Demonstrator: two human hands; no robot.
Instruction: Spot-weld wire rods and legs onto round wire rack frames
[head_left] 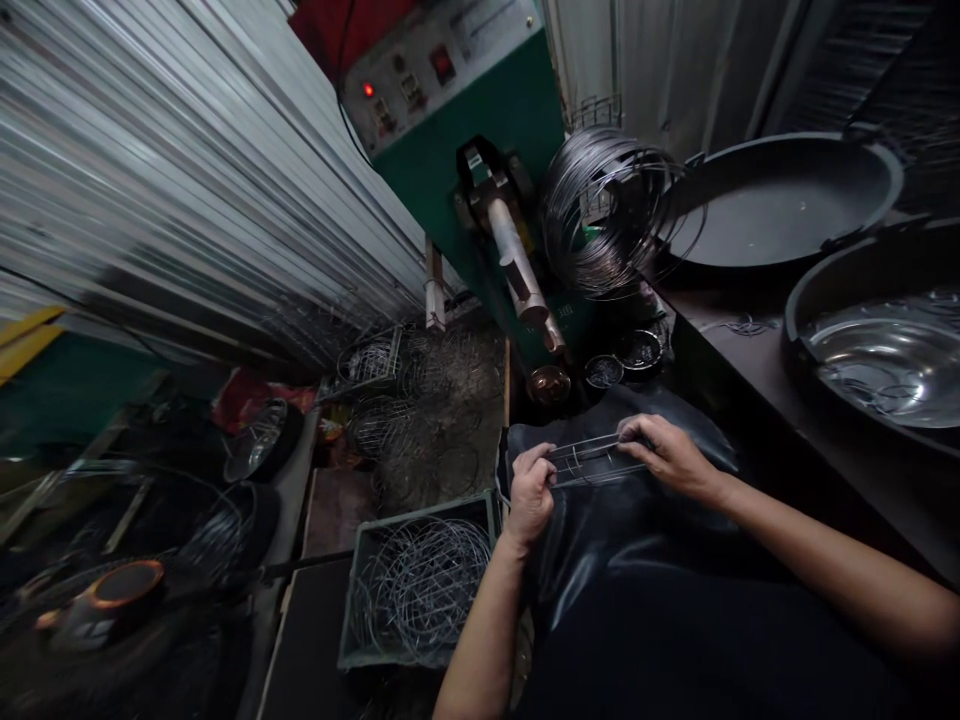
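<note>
Both of my hands grip a small wire frame (589,458) made of thin parallel wires with a curved piece between them. My left hand (531,490) is closed round its left end. At the right end, my right hand (667,452) pinches the wires between thumb and fingers. The frame is held above a dark, shiny apron (622,530) over my lap. Just beyond my hands stands a green machine (442,130) with a metal arm (517,255) ending in a copper-coloured tip, above a round copper-coloured piece (550,385).
A green crate (420,655) of wire rings stands at my left, with more wire pieces (442,400) behind it. A wire coil (592,215) sits by the machine. Large dark pans (787,190) rest on the right-hand table. Two small round containers (604,372) stand beyond my hands.
</note>
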